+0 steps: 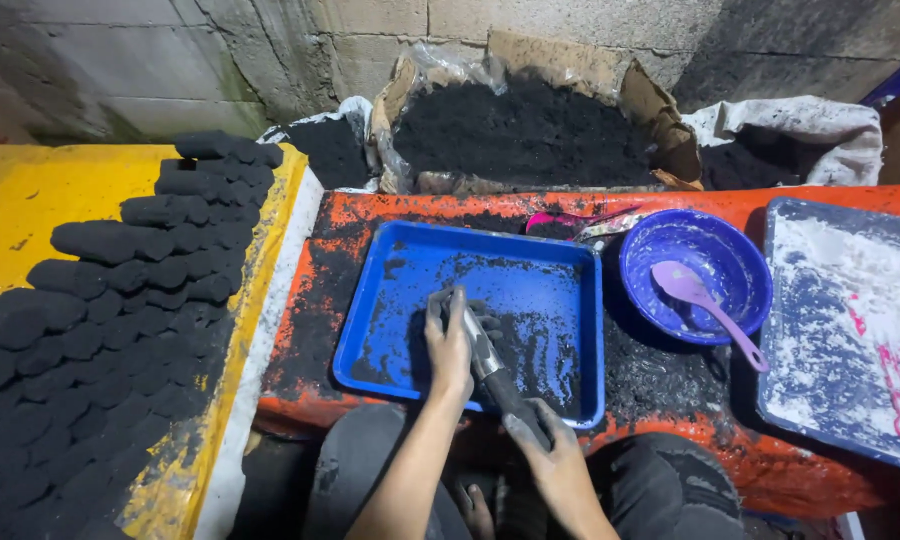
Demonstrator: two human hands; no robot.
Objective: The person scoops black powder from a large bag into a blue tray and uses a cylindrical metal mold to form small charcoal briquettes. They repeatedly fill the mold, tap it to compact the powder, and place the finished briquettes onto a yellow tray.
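Observation:
My left hand (pixel 450 340) is closed around the upper end of a metal tube tool (pixel 484 352) that rests tilted in a blue tray (pixel 560 275) smeared with black powder. My right hand (pixel 540 435) grips the tool's dark lower end at the tray's near edge. Both hands are blackened with soot. The tray lies on an orange table (pixel 320 290) dusted with black powder.
Rows of black cylindrical briquettes (pixel 120 300) lie on a yellow board at left. A blue bowl (pixel 740 260) holds a purple spoon (pixel 705 305). A white-powdered tray (pixel 850 320) sits at right. Sacks of black powder (pixel 520 130) stand behind by the wall.

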